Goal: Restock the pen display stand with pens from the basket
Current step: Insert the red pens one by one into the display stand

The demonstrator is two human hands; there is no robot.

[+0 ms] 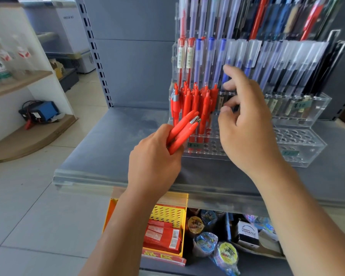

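A clear acrylic pen display stand [299,154] sits on a grey shelf, its tiers holding red, blue and dark pens. Several red pens [195,100] stand upright in the holes at its front left. My left hand [153,158] grips a small bundle of red pens [184,130], tips pointing up and right toward the stand. My right hand [245,124] hovers in front of the stand's middle tier, fingers loosely spread and partly curled, holding nothing that I can see. The basket is not clearly in view.
The grey shelf [116,140] has a clear plastic front lip. Below it are a yellow perforated box [167,216] with red packets, and wrapped toys [225,253]. Wooden shelves with bottles stand at the far left, over a tiled floor.
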